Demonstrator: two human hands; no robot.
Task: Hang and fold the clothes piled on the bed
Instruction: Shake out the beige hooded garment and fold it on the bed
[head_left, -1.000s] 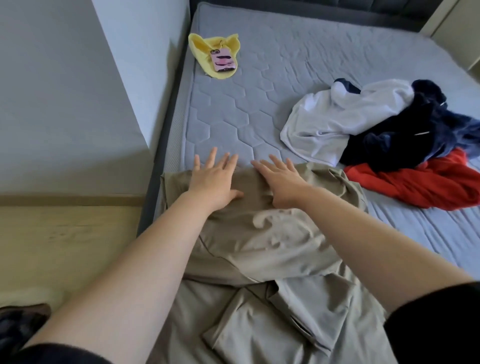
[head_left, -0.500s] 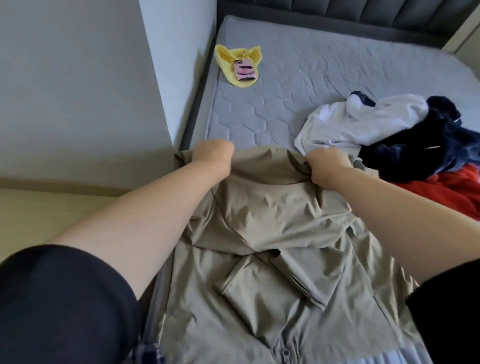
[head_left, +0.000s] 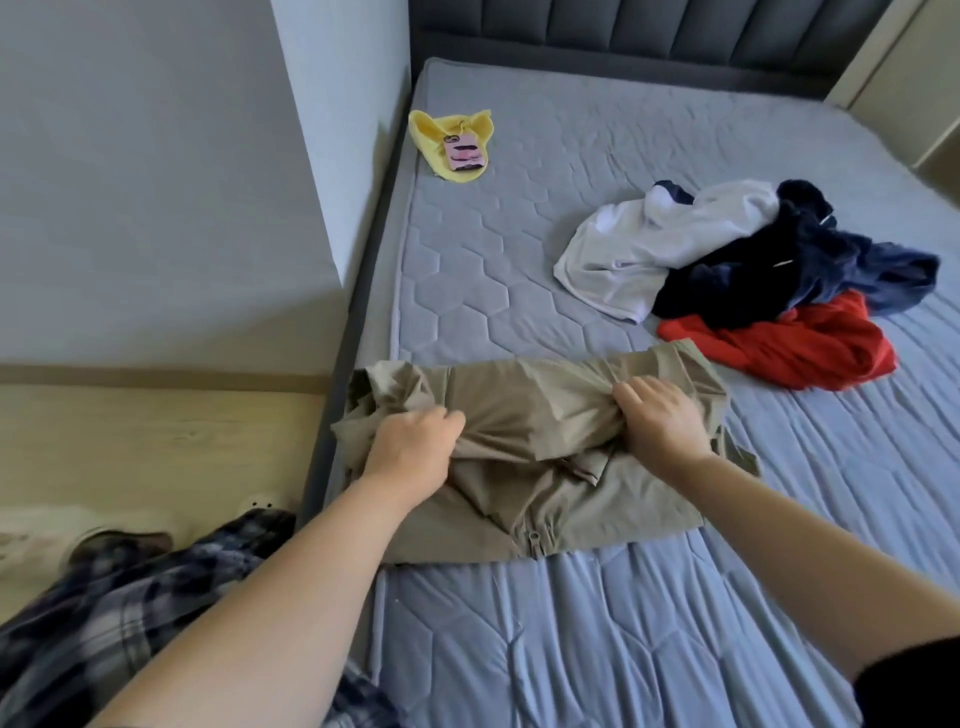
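Note:
A khaki garment (head_left: 535, 405) lies folded over on itself at the left edge of the grey mattress (head_left: 597, 623). My left hand (head_left: 410, 449) grips its bunched upper layer near the left end. My right hand (head_left: 660, 421) grips the same layer toward the right end. Both sets of fingers curl into the cloth. Behind it on the right lies a pile: a white top (head_left: 649, 244), a dark navy garment (head_left: 810, 260) and a red garment (head_left: 800, 343).
A yellow cloth (head_left: 436, 135) with a pink phone (head_left: 465, 153) on it lies near the mattress's far left edge. The dark upholstered headboard (head_left: 623, 36) is at the back. A wall corner (head_left: 332, 156) and wooden floor (head_left: 156, 431) are left of the bed.
My hands went from pressing flat on the garment to gripping its far edge, then pulled that edge toward me, folding the garment into a shorter bundle.

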